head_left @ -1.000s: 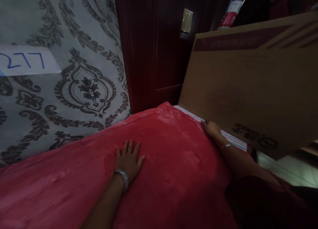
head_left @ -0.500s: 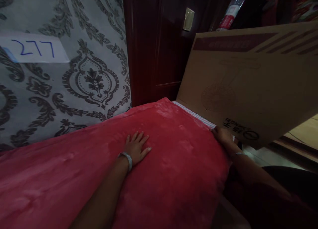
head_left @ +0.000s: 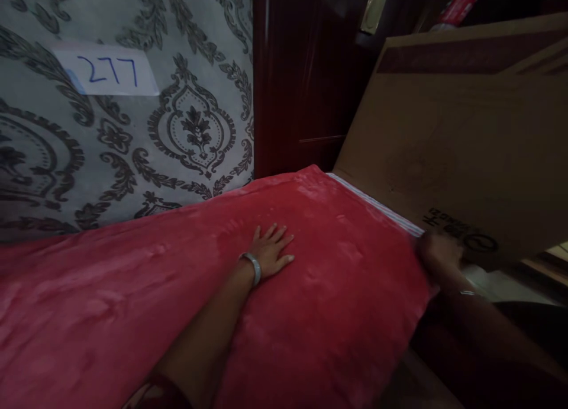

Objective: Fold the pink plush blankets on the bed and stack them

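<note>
A red plush blanket (head_left: 146, 302) covers the bed across the lower frame. My left hand (head_left: 271, 252) lies flat on it near the middle, fingers spread, a silver bangle on the wrist. My right hand (head_left: 437, 254) is at the blanket's right edge, fingers curled at the hem beside a striped sheet edge (head_left: 381, 206). The hand is blurred and whether it holds the hem cannot be made out.
A large cardboard box (head_left: 470, 142) leans against the bed's right side. Patterned grey wallpaper (head_left: 133, 137) carries a paper label reading 277 (head_left: 109, 71). Dark wooden panelling (head_left: 306, 89) with a switch plate (head_left: 373, 9) stands behind. Pale floor (head_left: 497, 282) shows at right.
My right hand has slid along the blanket's edge toward me, from the top corner area down the right side. My left hand stays flat on the blanket. The view shifted left.
</note>
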`<state>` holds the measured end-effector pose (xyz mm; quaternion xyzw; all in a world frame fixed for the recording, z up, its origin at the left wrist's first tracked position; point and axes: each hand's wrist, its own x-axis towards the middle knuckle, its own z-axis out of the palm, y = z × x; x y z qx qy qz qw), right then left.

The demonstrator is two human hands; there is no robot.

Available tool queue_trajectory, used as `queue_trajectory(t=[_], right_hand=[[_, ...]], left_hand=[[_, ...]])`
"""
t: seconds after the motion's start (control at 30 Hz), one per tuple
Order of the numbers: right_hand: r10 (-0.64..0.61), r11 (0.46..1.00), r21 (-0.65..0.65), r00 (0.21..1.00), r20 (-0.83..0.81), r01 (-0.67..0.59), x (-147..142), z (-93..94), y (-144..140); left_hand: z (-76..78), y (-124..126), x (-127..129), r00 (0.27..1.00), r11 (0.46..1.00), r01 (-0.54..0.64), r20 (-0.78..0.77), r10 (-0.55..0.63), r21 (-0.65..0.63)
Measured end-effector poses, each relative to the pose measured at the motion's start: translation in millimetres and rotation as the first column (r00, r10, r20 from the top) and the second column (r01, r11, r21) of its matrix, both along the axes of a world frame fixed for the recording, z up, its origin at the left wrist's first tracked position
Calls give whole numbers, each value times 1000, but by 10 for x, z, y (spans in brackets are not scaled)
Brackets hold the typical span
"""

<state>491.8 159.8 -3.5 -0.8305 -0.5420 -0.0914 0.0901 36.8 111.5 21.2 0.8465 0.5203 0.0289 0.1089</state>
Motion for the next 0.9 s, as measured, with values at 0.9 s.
queue_trajectory(t=[0.9], right_hand=[[596, 791, -83, 794, -118, -606, -1650, -163, 545]], left_hand=[[-7, -427, -652, 763, 792, -608, -234, 603, 59]])
